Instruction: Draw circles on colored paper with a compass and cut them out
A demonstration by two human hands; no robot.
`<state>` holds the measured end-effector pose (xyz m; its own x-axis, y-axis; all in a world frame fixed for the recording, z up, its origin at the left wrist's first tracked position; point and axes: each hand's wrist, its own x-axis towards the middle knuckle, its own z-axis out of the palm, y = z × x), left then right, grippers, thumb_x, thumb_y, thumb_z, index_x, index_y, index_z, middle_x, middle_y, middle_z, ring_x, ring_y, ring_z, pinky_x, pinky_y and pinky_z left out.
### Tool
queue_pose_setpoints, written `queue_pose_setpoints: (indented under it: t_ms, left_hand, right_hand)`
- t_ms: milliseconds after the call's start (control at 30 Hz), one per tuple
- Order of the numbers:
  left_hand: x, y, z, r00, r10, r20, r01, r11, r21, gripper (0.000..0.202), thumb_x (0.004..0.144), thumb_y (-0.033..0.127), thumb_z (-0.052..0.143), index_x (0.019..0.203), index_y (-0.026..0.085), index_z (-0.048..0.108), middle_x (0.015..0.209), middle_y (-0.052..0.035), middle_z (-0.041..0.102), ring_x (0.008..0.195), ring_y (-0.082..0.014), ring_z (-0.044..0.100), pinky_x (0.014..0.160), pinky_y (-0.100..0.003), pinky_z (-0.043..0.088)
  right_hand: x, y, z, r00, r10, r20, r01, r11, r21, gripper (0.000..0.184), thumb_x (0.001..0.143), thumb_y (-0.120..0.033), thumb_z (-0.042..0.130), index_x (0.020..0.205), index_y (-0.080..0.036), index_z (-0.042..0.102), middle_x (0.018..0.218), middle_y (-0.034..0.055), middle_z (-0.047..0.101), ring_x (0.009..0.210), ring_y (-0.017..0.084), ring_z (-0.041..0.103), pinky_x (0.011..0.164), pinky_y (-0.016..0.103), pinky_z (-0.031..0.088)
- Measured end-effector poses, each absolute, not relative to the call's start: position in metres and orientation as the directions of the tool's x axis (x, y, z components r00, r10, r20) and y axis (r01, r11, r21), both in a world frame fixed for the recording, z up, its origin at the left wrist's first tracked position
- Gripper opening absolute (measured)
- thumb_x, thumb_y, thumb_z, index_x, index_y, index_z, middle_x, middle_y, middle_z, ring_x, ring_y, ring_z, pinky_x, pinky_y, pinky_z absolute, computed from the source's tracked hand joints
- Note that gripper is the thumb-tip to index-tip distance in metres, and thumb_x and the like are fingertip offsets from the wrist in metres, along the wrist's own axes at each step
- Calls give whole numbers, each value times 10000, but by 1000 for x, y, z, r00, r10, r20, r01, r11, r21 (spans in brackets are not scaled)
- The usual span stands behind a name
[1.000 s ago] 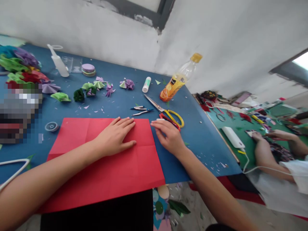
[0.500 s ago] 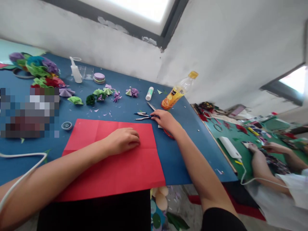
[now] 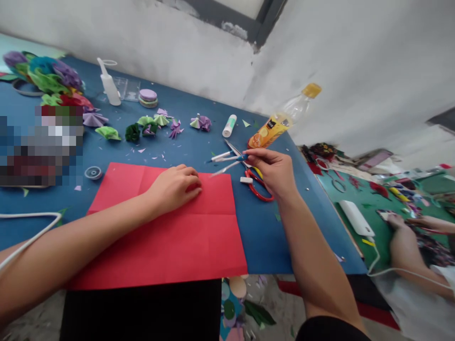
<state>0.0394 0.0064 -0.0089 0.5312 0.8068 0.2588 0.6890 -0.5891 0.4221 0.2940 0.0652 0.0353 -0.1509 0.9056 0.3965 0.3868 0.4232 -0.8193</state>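
Observation:
A large red paper sheet [image 3: 170, 237] with fold creases lies on the blue table [image 3: 291, 222] in front of me. My left hand [image 3: 174, 187] rests on the sheet's upper part with its fingers curled under. My right hand [image 3: 272, 170] is raised just above the table to the right of the sheet, its fingers pinched on the blue hinge of a metal compass [image 3: 223, 161] whose legs point left. Red-handled scissors [image 3: 258, 187] lie under my right hand.
Folded paper flowers [image 3: 152, 127], a glue stick [image 3: 229, 125], a glue bottle [image 3: 108, 89], a stack of paper discs [image 3: 148, 97] and a tilted juice bottle [image 3: 280, 124] lie along the back. A tape roll [image 3: 93, 172] sits left of the sheet. Another person's arm [image 3: 401, 237] rests on the green table at right.
My right hand reached past the sheet's right edge to the compass, closed on it and lifted it off the table. My left hand's fingers curled in on the red sheet.

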Motion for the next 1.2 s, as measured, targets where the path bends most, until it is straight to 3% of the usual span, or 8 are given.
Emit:
queue_pose_setpoints:
  t_ms: [200,533,667,967,1200]
  left_hand:
    - [39,6,-7,522,821,234,699,-568,435,245,876,371,579,954,175,706,1081,-94,668,982,-248,586,875,-397,468]
    - [39,5,-5,519,829,207,709,-553,437,346,821,446,631,986,148,687,1109,-105,654,995,-269,572,909,-423,452]
    - [39,5,-3,520,832,193,711,-546,442,338,822,442,633,983,149,684,1113,-106,649,1008,-271,568,908,-424,452]
    - [39,5,-4,521,829,205,713,-555,429,347,815,449,640,981,147,683,1095,-103,653,976,-258,569,896,-409,452]
    - [38,6,-6,518,827,218,711,-558,428,329,820,450,629,973,163,678,1102,-102,646,993,-258,567,893,-408,446]
  right_hand:
    - [293,49,54,-409,789,459,407,608,-682,142,805,-180,650,824,-270,758,893,-6,747,825,174,704,733,317,615]
    - [297,41,66,-499,714,491,498,700,-513,221,833,-150,612,820,-328,743,875,-8,744,767,211,699,636,370,593]
    - [296,38,69,-519,692,502,504,722,-474,240,846,-140,603,836,-335,743,874,-2,742,795,222,702,689,394,594]
    - [291,33,68,-520,689,505,509,725,-465,204,857,-164,615,879,-321,743,899,10,739,843,228,699,750,390,595]
    - [276,22,64,-485,741,465,405,661,-632,218,825,-127,653,964,-279,725,942,2,742,853,187,706,771,328,615]
